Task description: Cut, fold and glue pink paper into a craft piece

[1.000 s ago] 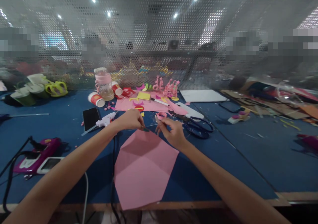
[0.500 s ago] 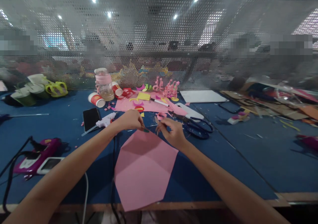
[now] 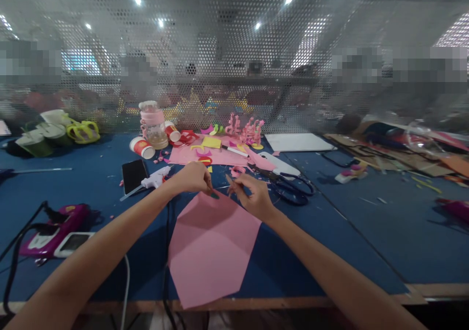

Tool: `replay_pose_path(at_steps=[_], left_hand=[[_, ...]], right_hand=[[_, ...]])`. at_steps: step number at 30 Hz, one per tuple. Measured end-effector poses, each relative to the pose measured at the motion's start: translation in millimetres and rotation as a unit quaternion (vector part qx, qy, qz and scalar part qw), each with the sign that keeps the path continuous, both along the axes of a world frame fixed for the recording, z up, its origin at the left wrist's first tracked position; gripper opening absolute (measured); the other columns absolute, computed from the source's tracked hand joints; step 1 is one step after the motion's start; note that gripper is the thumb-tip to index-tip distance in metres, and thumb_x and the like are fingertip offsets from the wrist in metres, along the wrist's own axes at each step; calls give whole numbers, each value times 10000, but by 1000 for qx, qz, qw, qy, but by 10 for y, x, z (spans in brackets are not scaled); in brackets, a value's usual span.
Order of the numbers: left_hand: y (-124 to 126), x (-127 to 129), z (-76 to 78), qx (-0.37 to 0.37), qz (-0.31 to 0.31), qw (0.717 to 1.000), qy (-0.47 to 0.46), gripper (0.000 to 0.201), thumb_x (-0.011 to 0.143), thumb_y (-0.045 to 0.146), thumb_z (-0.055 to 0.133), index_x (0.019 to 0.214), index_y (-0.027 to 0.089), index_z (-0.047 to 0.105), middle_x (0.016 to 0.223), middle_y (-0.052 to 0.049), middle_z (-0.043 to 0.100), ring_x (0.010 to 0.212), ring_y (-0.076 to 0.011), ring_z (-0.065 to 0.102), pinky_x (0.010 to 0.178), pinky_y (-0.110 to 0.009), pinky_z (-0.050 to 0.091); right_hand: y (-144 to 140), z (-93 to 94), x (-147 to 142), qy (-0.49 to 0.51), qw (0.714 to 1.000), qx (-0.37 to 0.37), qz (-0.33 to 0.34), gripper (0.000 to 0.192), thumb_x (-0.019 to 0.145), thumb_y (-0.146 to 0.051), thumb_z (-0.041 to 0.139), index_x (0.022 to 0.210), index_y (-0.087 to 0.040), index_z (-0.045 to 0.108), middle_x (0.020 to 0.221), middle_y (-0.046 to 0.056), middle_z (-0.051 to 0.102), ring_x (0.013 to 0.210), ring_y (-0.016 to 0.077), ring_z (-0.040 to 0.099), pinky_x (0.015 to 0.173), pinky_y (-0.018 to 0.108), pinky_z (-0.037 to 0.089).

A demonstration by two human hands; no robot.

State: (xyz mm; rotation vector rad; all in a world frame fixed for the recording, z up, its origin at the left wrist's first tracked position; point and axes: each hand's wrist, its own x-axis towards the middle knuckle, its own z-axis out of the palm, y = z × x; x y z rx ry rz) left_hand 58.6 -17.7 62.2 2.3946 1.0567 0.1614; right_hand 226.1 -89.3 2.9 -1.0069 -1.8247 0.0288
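Observation:
A large sheet of pink paper [image 3: 216, 252] with angled corners lies in front of me, its near corner reaching over the table's edge. My left hand [image 3: 200, 177] is closed, pinching the sheet's far edge between thumb and fingers. Just to the right, my right hand [image 3: 254, 195] is held at the same far edge with its fingers drawn together. Whatever sits between those fingertips is too small to make out. Right beyond the fingertips lies a rolled pink paper strip [image 3: 238, 171]. Blue-handled scissors [image 3: 293, 191] rest beside my right hand.
A white glue gun [image 3: 156, 177] and a black phone [image 3: 134, 175] lie left of my hands. Behind are a bottle [image 3: 154, 127], a red paper cup [image 3: 142, 148], pink curled pieces [image 3: 252, 131] and paper scraps. A purple power strip [image 3: 54, 230] with cables is at left.
The pink sheet has shifted very slightly up and to the left. The right fingertips have moved a little left, closer to my left hand, which keeps its pinch.

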Motion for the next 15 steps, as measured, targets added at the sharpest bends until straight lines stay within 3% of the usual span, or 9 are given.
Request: replay_pose_path(at_steps=[9,15], left_hand=[[30,-18,-38,-8,-2,1000,-12,95,505,230,713,568,161,695,487,15,602,490,-92,493,494,-199,335],[42,-5,-61,-12,9,1000,-19,161,518,276,724,585,135,684,513,3,611,510,-97,504,498,-198,338]], right_hand=[[43,-31,36,-46,998,23,-19,244,848,-210,421,623,-198,515,578,23,584,563,128,532,577,252,424],[21,3,-14,-200,956,84,-196,166,827,-313,491,838,-214,623,880,62,650,892,239,469,826,420,320]])
